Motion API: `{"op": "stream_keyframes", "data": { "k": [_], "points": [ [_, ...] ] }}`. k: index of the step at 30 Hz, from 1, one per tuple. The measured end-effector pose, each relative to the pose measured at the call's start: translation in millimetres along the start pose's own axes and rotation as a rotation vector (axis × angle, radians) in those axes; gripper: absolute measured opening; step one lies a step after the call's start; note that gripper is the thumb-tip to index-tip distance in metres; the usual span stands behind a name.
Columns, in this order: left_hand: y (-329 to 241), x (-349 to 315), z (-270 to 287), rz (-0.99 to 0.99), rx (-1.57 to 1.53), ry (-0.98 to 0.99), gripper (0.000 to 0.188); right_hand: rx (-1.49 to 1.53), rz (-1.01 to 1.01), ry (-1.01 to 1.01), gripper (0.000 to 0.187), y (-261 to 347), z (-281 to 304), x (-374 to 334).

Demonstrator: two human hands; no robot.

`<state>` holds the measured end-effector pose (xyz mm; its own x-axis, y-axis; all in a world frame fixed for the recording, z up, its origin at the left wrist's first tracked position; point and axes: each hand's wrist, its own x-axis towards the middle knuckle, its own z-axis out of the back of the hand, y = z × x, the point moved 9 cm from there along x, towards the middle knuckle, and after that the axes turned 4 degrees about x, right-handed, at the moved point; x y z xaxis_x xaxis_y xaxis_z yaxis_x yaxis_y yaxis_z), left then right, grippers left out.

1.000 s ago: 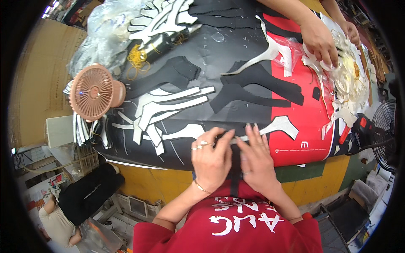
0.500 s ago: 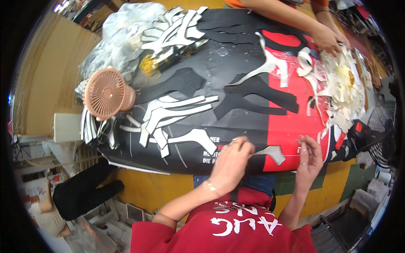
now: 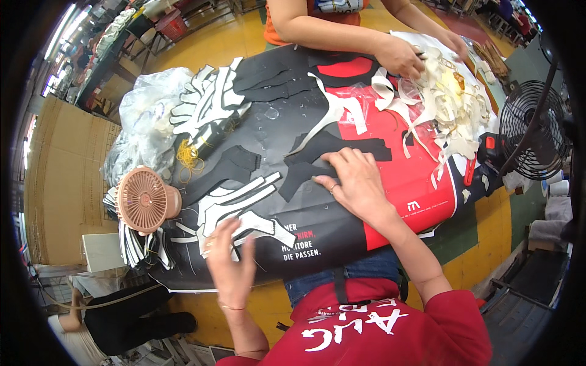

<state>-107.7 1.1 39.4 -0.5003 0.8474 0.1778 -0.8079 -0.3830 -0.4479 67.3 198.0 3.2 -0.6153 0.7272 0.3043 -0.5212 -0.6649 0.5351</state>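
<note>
My left hand (image 3: 230, 263) hovers at the table's near edge with thumb and fingers apart, holding nothing I can see. It partly covers a pile of white cut pieces with dark edges (image 3: 239, 196). A branched white piece (image 3: 274, 230) lies on top of that pile. My right hand (image 3: 357, 186) reaches over a stack of black cut pieces (image 3: 298, 178), thumb and fingertips spread at its right part. Whether the fingertips touch the top piece I cannot tell. Farther off, a cream-white branched piece (image 3: 329, 113) lies across the sheet.
A black and red printed sheet (image 3: 317, 229) covers the table. At left stand a pink fan (image 3: 146, 200) and a plastic bag (image 3: 146, 116). Yellow bands (image 3: 189, 157) lie near more white pieces (image 3: 207, 100). A co-worker's hand (image 3: 400, 56) is in a cream scrap heap (image 3: 448, 82).
My left hand has let go of the branched piece and moved left to the white pile. My right hand has moved forward and left over the black pieces. The view has shifted.
</note>
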Motion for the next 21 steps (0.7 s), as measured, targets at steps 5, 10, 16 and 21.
{"op": "stream_keyframes", "data": {
  "k": [5, 10, 16, 21],
  "points": [
    [-48, 18, -35, -0.174, -0.106, 0.069, 0.029, 0.002, -0.044, 0.09, 0.027, 1, -9, -12],
    [-65, 55, -49, -0.306, -0.193, 0.048, 0.023, 0.009, -0.232, 0.167, 0.027, -38, 34, -59],
    [-105, 161, -123, -0.319, -0.072, -0.019, 0.035, -0.149, -0.15, 0.028, 0.028, -64, 68, -55],
    [-114, 203, -151, -0.29, -0.112, 0.081, 0.023, -0.029, -0.012, -0.002, 0.024, -47, 50, -56]
  ]
}}
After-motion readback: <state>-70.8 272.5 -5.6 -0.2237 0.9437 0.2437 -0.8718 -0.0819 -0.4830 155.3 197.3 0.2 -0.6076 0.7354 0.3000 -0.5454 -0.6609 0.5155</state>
